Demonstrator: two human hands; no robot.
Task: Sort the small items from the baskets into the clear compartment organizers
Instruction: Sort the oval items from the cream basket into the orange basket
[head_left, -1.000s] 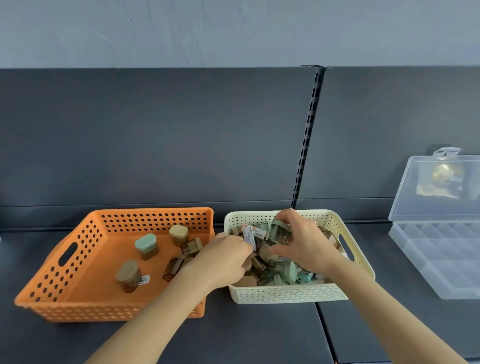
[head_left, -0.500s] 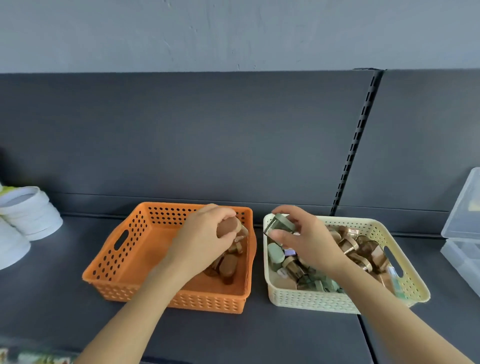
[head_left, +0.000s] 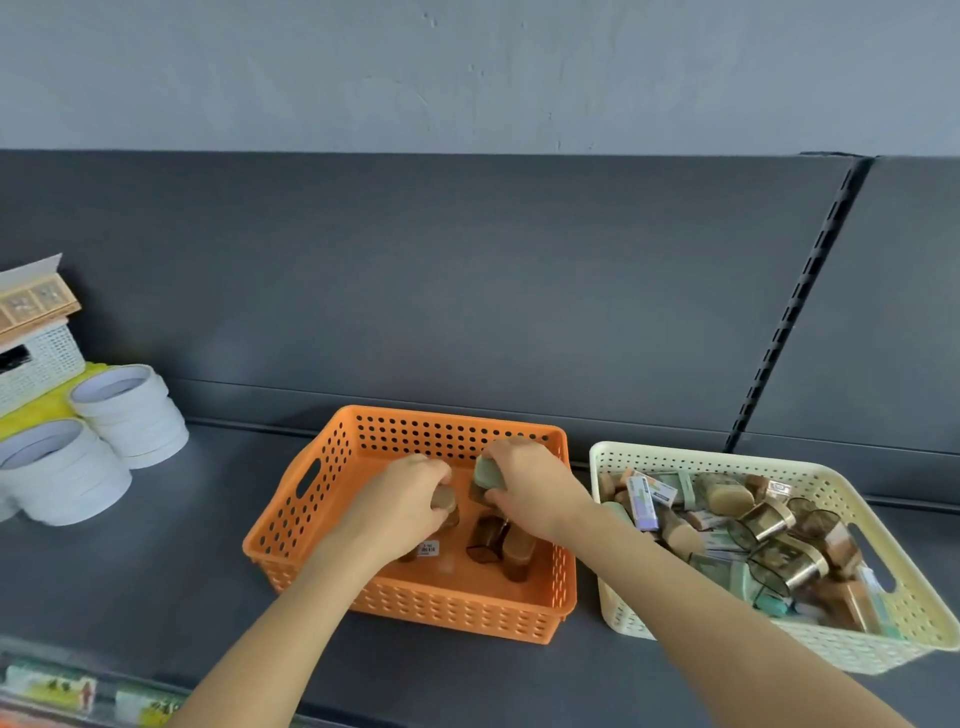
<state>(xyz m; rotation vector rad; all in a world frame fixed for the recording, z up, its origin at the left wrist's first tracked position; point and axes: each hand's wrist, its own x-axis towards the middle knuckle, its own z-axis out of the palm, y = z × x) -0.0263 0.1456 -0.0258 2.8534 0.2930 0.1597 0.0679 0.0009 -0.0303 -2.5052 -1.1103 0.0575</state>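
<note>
Both hands are inside the orange basket (head_left: 311, 499) at centre. My left hand (head_left: 402, 506) grips a small brown jar with a tan lid (head_left: 444, 500). My right hand (head_left: 530, 486) holds a small jar with a green lid (head_left: 488, 475) above the basket floor. A few more brown jars (head_left: 501, 545) lie on the basket floor. To the right, the cream basket (head_left: 914, 597) is full of several small jars and little boxes (head_left: 644, 501). No clear organizer is in view.
White round stacked rings (head_left: 130, 415) and a white woven basket with a cardboard box (head_left: 36, 358) stand at the far left of the dark shelf. A slotted upright rail (head_left: 795, 306) runs up the back panel. Price labels (head_left: 52, 688) line the shelf's front edge.
The view swung left, so the clear organizer went out of frame. My right hand carried a green-lidded jar from the cream basket into the orange one. My left hand lowered its jar there.
</note>
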